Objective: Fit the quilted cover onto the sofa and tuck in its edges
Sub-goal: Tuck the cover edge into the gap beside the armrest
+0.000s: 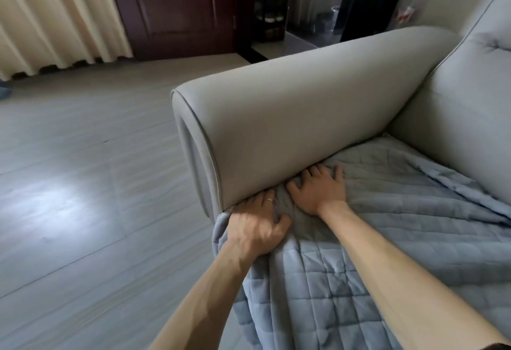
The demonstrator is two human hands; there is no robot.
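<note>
A blue-grey quilted cover (392, 228) lies over the seat of a light grey sofa (456, 117) and hangs down past the seat's front edge. Both hands are at the gap where the seat meets the sofa's armrest (290, 117). My left hand (255, 229), with a ring on one finger, presses the cover's bunched edge at the front corner of the armrest, its fingertips hidden in the gap. My right hand (318, 188) lies flat with spread fingers on the cover just behind it, fingertips against the armrest's base. The cover is wrinkled along the backrest.
Pale wood-look floor (83, 184) spreads to the left of the sofa. Cream curtains (55, 18) hang at the back left beside a dark red wooden door (179, 9). A dark doorway with shelves (271, 4) lies beyond the armrest.
</note>
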